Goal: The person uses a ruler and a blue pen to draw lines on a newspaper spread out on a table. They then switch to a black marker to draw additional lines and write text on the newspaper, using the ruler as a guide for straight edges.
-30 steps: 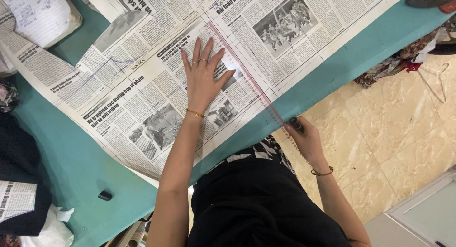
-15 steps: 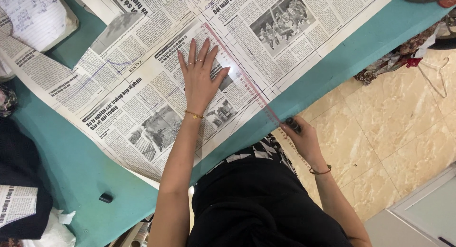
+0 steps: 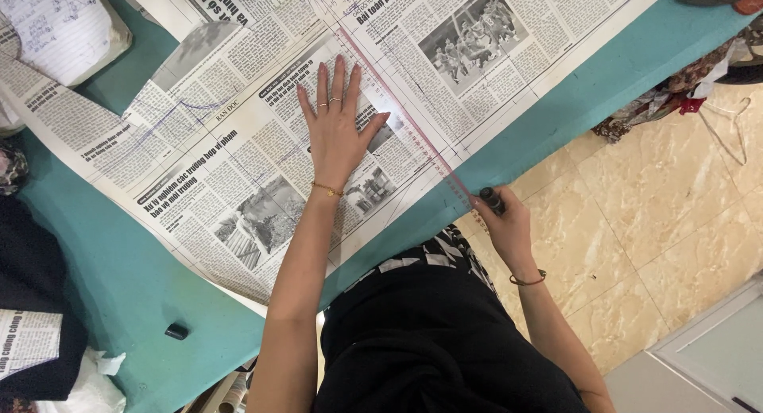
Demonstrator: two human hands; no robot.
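My left hand (image 3: pixel 338 127) lies flat with fingers spread on a large sheet of newspaper (image 3: pixel 238 143) spread over a teal table (image 3: pixel 119 262). Its thumb side rests against a long clear ruler (image 3: pixel 405 119) that runs diagonally across the paper towards the table's near edge. My right hand (image 3: pixel 505 226) is closed around a dark marker (image 3: pixel 491 200) at the ruler's lower end, just past the table edge. Thin drawn lines cross the newspaper beside the ruler.
A small black cap (image 3: pixel 176 331) lies on the teal table at lower left. Dark cloth (image 3: pixel 32 302) and folded paper sit at the left edge. A lined notebook (image 3: pixel 56 27) lies top left. Beige tiled floor (image 3: pixel 660 214) is on the right, with a wire hanger (image 3: pixel 727 131) and cloth scraps.
My right hand with the marker has slid slightly down along the ruler towards the table edge. My left hand stays pressed on the newspaper.
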